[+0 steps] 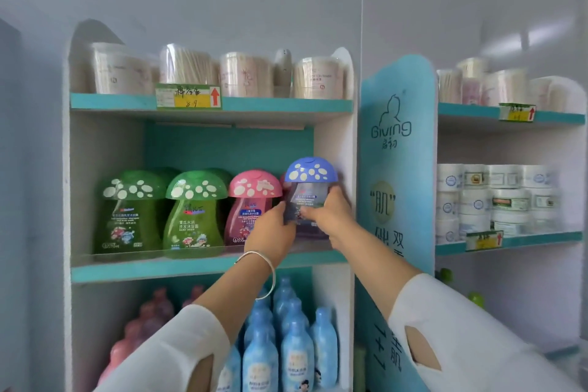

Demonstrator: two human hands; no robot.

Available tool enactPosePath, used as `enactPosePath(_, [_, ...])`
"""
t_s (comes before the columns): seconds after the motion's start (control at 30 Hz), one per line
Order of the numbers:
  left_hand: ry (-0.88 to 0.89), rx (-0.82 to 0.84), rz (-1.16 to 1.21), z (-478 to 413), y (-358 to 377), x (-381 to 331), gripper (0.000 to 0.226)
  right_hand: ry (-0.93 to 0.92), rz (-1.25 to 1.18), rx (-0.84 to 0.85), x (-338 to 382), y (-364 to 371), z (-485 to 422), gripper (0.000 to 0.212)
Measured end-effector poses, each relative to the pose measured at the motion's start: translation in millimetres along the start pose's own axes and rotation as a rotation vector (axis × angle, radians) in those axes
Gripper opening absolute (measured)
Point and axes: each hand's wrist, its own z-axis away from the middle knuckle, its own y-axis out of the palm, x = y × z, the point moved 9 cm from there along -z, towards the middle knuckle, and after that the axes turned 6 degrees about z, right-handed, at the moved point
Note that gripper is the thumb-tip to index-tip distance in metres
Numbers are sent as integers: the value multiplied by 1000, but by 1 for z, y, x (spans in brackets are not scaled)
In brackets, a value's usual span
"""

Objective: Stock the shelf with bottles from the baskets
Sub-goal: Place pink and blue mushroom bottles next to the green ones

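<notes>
Blue mushroom-cap bottle at the right end of the middle shelf, cap riding higher than its neighbours. Left hand pinches its lower front; right hand curls round its side. Advice: lower it straight, label forward, clear of the pink mushroom-cap bottle.

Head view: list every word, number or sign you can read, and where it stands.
"Giving" on the blue side panel.
"肌" on that panel too.
"8 9" by a red arrow on the price tag.
"270ml" on the left green bottle.
"青瓜水润" on the right green bottle.
Jars' labels: too blurred.
</notes>
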Motion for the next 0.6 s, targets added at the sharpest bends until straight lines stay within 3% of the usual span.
enactPosePath(0.2, [-64,131,-270,-9,15,6,23,86,-1,193,-20,25,-17,70])
enactPosePath(0.33, [-95,204,-354,-9,26,9,30,118,98,208,-19,22,-18,41])
enactPosePath(0.5, [-119,229,-304,-15,28,9,32,34,775,151,-2,8,-3,33])
enactPosePath(0.6, [-131,204,-311,-18,27,5,39,-26,926,92,1,6,3,37])
